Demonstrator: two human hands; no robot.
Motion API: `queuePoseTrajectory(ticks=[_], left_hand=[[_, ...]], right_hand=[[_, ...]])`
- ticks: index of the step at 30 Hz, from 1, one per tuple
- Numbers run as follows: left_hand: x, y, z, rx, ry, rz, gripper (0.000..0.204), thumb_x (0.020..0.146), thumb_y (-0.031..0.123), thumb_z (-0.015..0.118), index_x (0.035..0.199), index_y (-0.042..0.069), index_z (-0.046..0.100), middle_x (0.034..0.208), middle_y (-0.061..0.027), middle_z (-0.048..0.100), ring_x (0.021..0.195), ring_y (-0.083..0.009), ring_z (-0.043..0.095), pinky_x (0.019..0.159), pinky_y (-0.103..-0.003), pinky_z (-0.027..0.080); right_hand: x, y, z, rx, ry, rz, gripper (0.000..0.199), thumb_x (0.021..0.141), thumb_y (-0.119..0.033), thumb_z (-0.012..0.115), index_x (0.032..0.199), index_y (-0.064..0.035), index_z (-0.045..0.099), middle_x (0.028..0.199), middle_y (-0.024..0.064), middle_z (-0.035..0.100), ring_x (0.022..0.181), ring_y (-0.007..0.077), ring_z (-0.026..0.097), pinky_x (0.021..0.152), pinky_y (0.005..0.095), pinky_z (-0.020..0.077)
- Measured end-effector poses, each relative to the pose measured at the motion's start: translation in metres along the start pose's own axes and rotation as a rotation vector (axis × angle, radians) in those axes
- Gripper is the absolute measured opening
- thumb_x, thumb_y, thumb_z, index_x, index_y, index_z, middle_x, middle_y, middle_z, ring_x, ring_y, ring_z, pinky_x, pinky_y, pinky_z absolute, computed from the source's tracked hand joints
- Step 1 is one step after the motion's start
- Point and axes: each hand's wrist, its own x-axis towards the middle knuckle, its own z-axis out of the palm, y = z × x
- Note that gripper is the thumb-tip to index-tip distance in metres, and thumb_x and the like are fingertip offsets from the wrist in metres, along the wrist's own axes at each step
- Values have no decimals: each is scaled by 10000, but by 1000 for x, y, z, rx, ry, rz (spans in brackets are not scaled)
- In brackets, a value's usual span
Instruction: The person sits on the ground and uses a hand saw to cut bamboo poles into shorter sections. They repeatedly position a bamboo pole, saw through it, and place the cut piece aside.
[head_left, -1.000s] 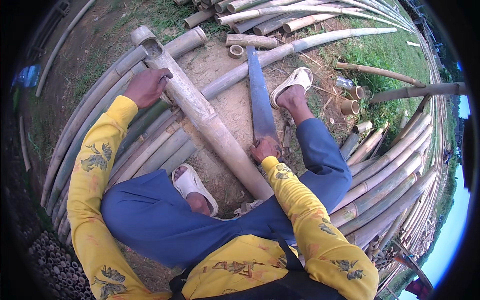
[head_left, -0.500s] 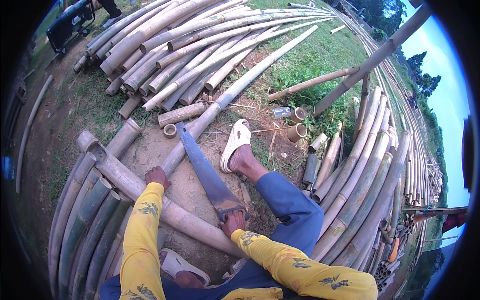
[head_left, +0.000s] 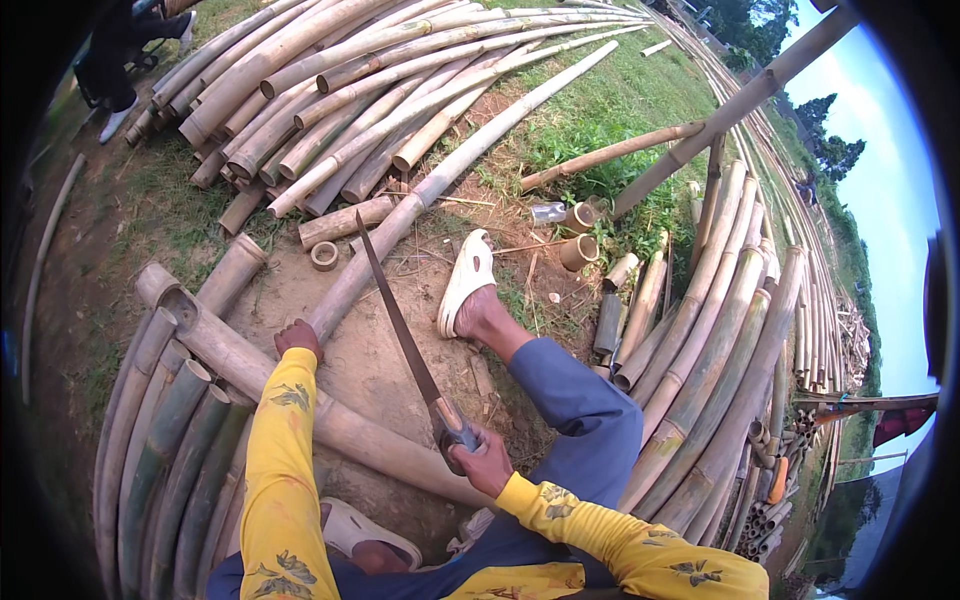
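Note:
My right hand (head_left: 484,463) is closed round the handle of a handsaw (head_left: 402,325). The blade stands nearly edge-on, pointing away from me, and its tip is near a long bamboo pole (head_left: 440,180); whether they touch I cannot tell. My left hand (head_left: 299,340) is closed on the near end of that pole, just where it meets a thick bamboo log (head_left: 375,442) lying crosswise in front of me. A cut bamboo ring (head_left: 324,256) and a short bamboo piece (head_left: 345,222) lie beside the pole on the ground.
A large pile of bamboo poles (head_left: 330,90) fills the far left. More bamboo stems (head_left: 700,400) lean at the right, and green ones (head_left: 165,440) at the near left. Bamboo cups (head_left: 578,252) stand by a slanted post (head_left: 740,110). Another person's leg (head_left: 118,118) shows top left.
The saw has turned from blade flat to nearly edge-on, and my right hand has rotated and shifted slightly down. My left hand stays on the pole. The other person's legs have come further into view.

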Motion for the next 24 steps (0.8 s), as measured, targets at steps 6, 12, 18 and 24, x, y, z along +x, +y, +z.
queuePoseTrajectory(ticks=[6,12,18,24], left_hand=[[-19,1,-27,2,-2,81,621,745,346,829,1265,71,633,1191,-117,736,1151,-272,699,1135,-443,388],[-42,-33,-100,18,62,196,701,673,462,831,1222,59,666,1131,-145,749,1122,-316,700,1172,-479,354],[-114,-68,-154,-47,178,395,728,647,479,789,1204,31,648,1094,-196,738,1056,-383,689,1125,-515,385],[-190,-153,-175,114,214,318,709,641,504,808,1147,33,653,1088,-206,735,1053,-376,692,1087,-507,423]], right_hand=[[-49,-93,-102,-122,173,-351,116,823,-28,683,910,1,612,831,-23,561,769,45,497,663,235,413],[-77,-156,-212,-430,550,-621,161,827,-20,722,858,-7,565,801,-17,517,751,58,449,654,250,391],[-72,-124,-275,-650,714,-561,352,868,-228,800,796,16,557,672,38,489,648,101,433,575,303,384],[-46,-28,-276,-721,794,-517,379,840,-298,788,783,19,588,665,197,577,598,348,577,612,459,457]])
